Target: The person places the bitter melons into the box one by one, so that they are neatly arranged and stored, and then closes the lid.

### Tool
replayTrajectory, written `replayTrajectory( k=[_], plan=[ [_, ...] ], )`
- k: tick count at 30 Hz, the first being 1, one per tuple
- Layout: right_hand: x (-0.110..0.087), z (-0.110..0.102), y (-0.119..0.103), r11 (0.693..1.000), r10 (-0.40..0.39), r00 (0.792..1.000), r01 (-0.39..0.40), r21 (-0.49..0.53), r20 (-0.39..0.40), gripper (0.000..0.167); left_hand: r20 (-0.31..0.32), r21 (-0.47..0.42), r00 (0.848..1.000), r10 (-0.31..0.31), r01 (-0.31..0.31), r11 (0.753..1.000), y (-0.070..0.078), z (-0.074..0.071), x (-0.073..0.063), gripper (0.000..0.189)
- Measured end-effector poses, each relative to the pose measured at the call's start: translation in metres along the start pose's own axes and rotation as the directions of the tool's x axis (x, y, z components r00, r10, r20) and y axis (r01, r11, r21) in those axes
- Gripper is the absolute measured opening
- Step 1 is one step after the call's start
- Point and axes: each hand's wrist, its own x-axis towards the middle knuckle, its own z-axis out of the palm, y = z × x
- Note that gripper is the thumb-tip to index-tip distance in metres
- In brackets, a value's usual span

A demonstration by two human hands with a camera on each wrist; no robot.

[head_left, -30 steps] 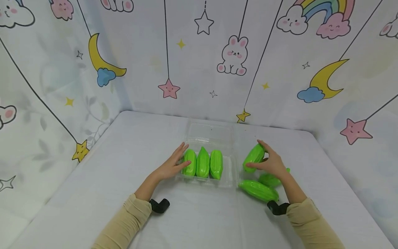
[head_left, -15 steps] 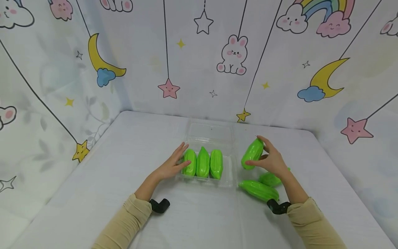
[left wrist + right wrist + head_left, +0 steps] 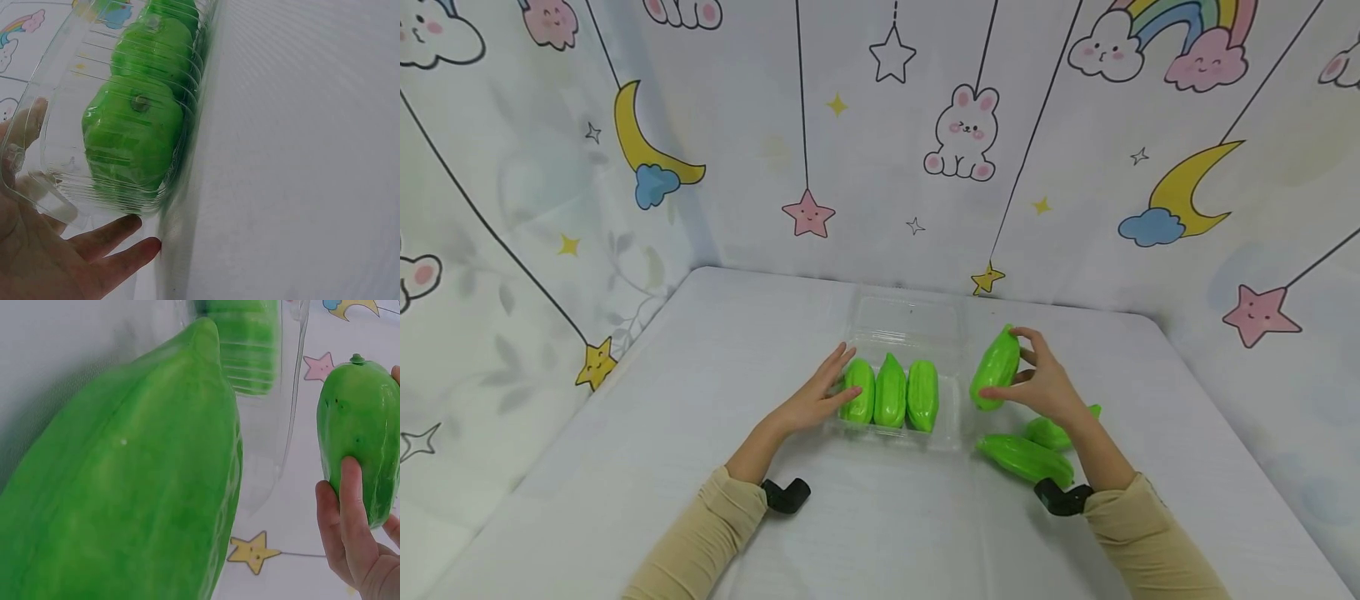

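A clear plastic box [image 3: 951,412] with its lid [image 3: 906,319] laid back holds three green papayas [image 3: 891,393] side by side, toward its left. My left hand [image 3: 805,406] rests at the box's left side with fingers spread and straight; in the left wrist view, the fingers [image 3: 115,237] lie by the box's clear wall. Right of the box, my right hand [image 3: 1048,387] grips another green papaya [image 3: 996,369] between thumb and fingers, tilted and raised off the table. Its stem end [image 3: 357,359] points up in the right wrist view.
Two more green papayas lie on the white table [image 3: 880,517] below my right hand: a near one [image 3: 1024,458] and one partly hidden [image 3: 1049,433] by the right wrist. A patterned cloth wall [image 3: 880,167] stands behind the table.
My right hand has lifted the papaya and moved it left, closer to the box. The left hand and the papayas in the box have stayed in place.
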Motion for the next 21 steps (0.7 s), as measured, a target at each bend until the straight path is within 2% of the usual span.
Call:
replayTrajectory(
  k=[7, 14, 21],
  plan=[
    [0.002, 0.007, -0.002, 1.0, 0.0, 1.0, 0.0, 0.007, 0.014, 0.106, 0.005, 0.005, 1.0, -0.007, 0.007, 1.0, -0.004, 0.0, 0.001, 0.063],
    [0.005, 0.015, -0.004, 1.0, -0.006, 0.999, 0.007, -0.02, 0.048, 0.103, -0.024, 0.029, 1.0, 0.011, -0.011, 1.0, -0.039, 0.008, 0.012, 0.064],
    [0.006, 0.021, -0.007, 0.999, -0.013, 0.997, 0.016, -0.038, 0.079, 0.101, -0.018, 0.024, 1.0, 0.016, -0.016, 1.0, -0.042, 0.008, 0.012, 0.066]
  ],
)
